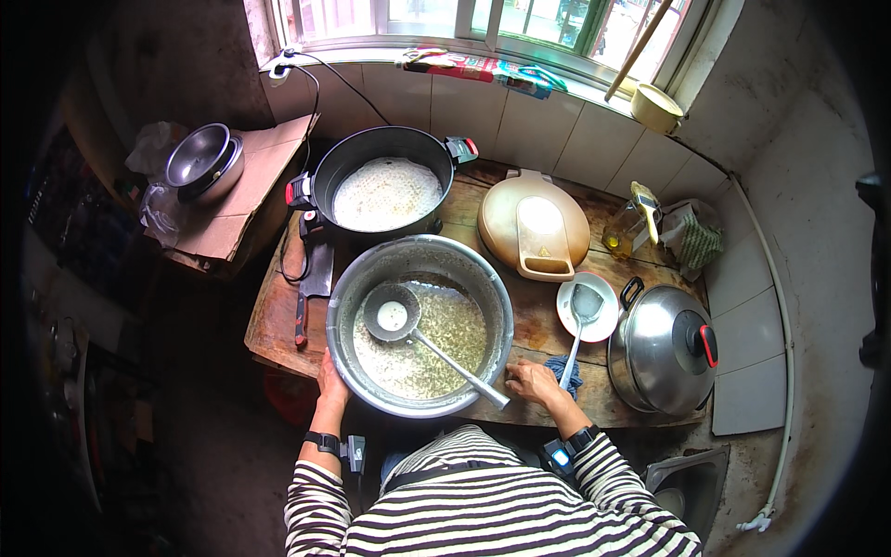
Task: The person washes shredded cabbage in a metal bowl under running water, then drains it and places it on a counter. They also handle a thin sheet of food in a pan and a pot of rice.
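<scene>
A large metal basin (336,306) stands at the wooden table's front edge, partly filled with a pale, speckled liquid. My left hand (333,381) is against its lower left side, the fingertips hidden by the wall. A metal ladle (459,363) rests in the basin, its bowl on the liquid and its handle over the rim. Just right of the basin, my right hand (532,382) is low over the table with curled fingers; whether it touches the rim or table is unclear. Behind the basin, a black electric pot (324,182) contains a whitish, bubbly layer.
A cleaver (319,268) lies left of the basin. To the right are a round electric griddle (501,233), a white bowl (607,327) with a spatula (575,348), a blue cloth (572,381) and a lidded steel pot (654,348). Metal bowls (198,157) sit on cardboard (268,160).
</scene>
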`<state>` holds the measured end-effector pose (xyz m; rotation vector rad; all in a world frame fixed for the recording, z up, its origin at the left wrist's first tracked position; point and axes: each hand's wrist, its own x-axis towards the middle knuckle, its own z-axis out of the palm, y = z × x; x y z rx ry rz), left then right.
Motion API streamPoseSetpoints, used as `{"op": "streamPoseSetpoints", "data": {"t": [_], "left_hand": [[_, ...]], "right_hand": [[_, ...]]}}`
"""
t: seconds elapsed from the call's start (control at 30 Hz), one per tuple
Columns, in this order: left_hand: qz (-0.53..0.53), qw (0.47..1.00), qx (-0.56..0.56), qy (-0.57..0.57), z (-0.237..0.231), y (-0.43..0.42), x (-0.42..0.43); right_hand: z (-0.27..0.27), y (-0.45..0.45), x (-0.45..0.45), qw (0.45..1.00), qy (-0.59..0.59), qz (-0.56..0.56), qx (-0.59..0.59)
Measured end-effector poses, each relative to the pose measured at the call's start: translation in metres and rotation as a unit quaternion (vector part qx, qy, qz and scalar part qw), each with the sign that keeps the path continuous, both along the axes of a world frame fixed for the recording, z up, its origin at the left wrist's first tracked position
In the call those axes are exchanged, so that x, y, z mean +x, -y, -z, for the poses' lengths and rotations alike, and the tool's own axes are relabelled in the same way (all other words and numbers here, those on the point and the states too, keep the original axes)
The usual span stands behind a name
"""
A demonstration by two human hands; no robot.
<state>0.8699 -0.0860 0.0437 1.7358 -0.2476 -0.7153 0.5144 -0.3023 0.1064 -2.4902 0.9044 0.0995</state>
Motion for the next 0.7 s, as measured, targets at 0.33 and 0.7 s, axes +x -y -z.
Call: {"op": "streamPoseSetpoints", "data": {"t": [0.33,0.7], "left_hand": [[0.002,1.0,0.008,0.0,-0.002,-0.001,0.0],[0.06,0.985,0.145,0.068,0.031,-0.006,0.022]], "right_hand": [[0.006,0.003,0.0,0.999,-0.034,-0.012,-0.01],[-0.001,0.002,0.006,0.999,-0.037,-0.013,0.011]]}}
